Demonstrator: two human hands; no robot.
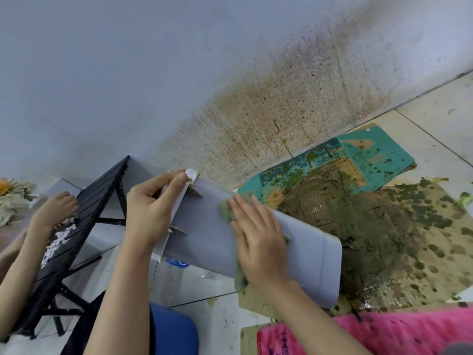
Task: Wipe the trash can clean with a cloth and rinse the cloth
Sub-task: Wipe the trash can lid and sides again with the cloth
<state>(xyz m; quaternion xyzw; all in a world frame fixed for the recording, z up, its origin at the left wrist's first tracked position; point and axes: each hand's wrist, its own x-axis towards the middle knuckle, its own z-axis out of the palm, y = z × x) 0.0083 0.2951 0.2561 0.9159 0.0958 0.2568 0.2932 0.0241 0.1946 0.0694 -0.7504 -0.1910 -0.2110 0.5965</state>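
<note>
A pale grey plastic trash can (204, 234) lies tipped on its side in mid-air, its open mouth toward the right. My left hand (151, 208) grips its ribbed base end. My right hand (258, 239) lies flat on the can's side, pressing a dirty green cloth (226, 208) against it. Only the cloth's edges show around my fingers and below my wrist.
A heap of green-brown muck (358, 216) covers stained cardboard (345, 162) on the tiled floor, right of the can. The wall (268, 111) behind is spattered. A black folding table (76, 226) stands left, with another person's hand (55, 208) on it. Pink plastic (384, 334) lies bottom right.
</note>
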